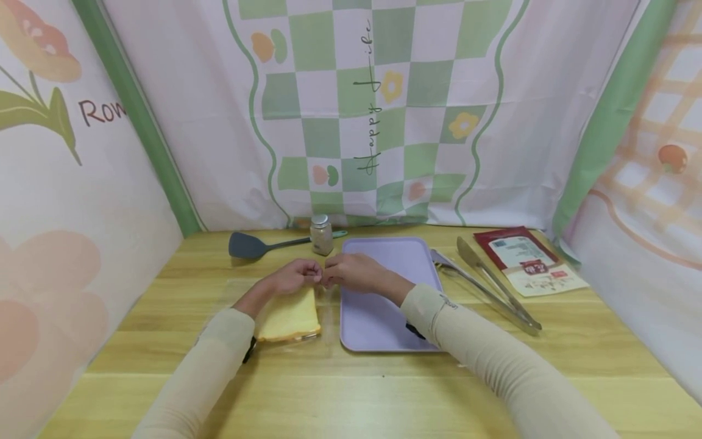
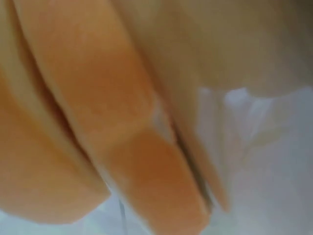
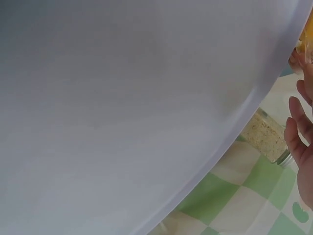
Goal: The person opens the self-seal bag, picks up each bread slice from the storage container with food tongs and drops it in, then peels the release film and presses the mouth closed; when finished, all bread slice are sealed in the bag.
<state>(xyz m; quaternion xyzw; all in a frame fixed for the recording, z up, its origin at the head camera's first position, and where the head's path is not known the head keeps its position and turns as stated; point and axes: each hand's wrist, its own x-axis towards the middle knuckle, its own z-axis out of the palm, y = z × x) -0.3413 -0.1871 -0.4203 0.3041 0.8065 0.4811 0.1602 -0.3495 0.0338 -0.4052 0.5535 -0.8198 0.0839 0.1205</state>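
Note:
Sliced bread [image 1: 290, 314] with a pale yellow face and browned crust lies in a clear plastic bag [image 1: 327, 323] on the table, left of the lilac tray. My left hand [image 1: 296, 275] is over the far end of the bread, its fingertips pinching the bag's edge. Beside it my right hand [image 1: 353, 271] reaches across the tray, thumb and finger pinching the same plastic, the two sets of fingertips nearly meeting. Thick crusted slices [image 2: 122, 112] fill the left wrist view, blurred, with shiny film alongside. Fingers of the right hand [image 3: 305, 142] show at the right wrist view's edge.
The lilac tray [image 1: 384, 323] lies under my right forearm. Behind the hands stand a seasoning jar [image 1: 321, 236] and a dark spatula [image 1: 247, 246]. Metal tongs [image 1: 493, 286] and a red and white food pouch [image 1: 529, 262] are at the right. A printed curtain [image 1: 219, 152] hangs behind.

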